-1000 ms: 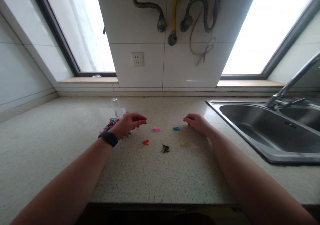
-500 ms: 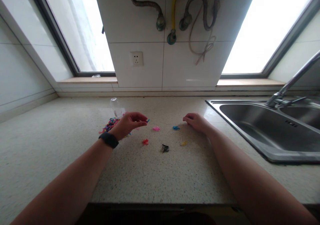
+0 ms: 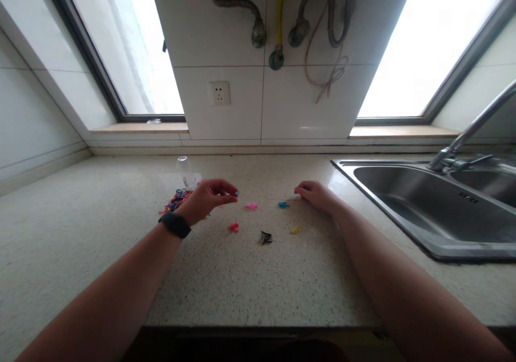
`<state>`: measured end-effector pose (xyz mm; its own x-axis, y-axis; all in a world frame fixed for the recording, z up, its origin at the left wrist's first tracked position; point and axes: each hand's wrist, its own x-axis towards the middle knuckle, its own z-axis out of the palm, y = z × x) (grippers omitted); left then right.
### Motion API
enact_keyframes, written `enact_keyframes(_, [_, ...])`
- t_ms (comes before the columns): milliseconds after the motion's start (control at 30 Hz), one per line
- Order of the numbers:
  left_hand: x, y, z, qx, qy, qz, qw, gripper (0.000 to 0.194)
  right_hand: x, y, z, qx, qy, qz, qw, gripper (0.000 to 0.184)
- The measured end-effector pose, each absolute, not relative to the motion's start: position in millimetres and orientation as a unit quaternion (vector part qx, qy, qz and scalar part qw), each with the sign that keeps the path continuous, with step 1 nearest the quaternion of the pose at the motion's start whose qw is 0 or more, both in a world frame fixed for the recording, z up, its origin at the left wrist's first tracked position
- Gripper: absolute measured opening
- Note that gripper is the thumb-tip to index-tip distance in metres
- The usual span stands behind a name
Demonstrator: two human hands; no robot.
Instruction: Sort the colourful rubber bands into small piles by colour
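Observation:
My left hand [image 3: 212,194] is raised above the counter, thumb and fingertips pinched on a small blue rubber band [image 3: 237,193]. Below and behind that wrist lies a mixed heap of colourful rubber bands [image 3: 176,200], partly covered by the hand. My right hand [image 3: 314,194] rests on the counter with its fingers curled together; nothing shows in them. Between the hands are small separate piles of bands: pink [image 3: 251,206], blue [image 3: 283,204], red [image 3: 234,227], black [image 3: 266,237] and yellow [image 3: 296,230]. The blue pile is nearest my right hand.
A clear plastic cup [image 3: 184,172] stands behind the mixed heap. At the right a steel sink [image 3: 387,244] with a faucet [image 3: 451,150] is set into the speckled counter [image 3: 242,292]. A tiled wall with a socket [image 3: 220,93] and pipes rises at the back.
My left hand stays almost in place, with the blue band shifting slightly at its fingertips. The right hand and the piles have not moved; the view has tilted a little.

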<state>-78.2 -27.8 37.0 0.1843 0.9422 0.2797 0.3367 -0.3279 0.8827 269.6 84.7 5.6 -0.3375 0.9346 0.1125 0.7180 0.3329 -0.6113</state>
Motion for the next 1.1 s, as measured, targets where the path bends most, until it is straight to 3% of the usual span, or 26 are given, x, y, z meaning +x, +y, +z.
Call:
enact_keyframes(633, [-77, -28, 36, 0.694, 0.462, 0.430, 0.347, 0.028, 270, 86, 4, -0.527, -0.785, 0.229, 0.230, 0.032])
enact_keyframes(933, [-49, -42, 41, 0.772, 0.484, 0.335, 0.241, 0.031, 268, 89, 0, -0.521, -0.791, 0.222, 0.232, 0.030])
enact_keyframes(1100, [-11, -33, 54, 0.859, 0.424, 0.239, 0.159, 0.021, 266, 87, 1, -0.526, -0.791, 0.213, 0.230, 0.028])
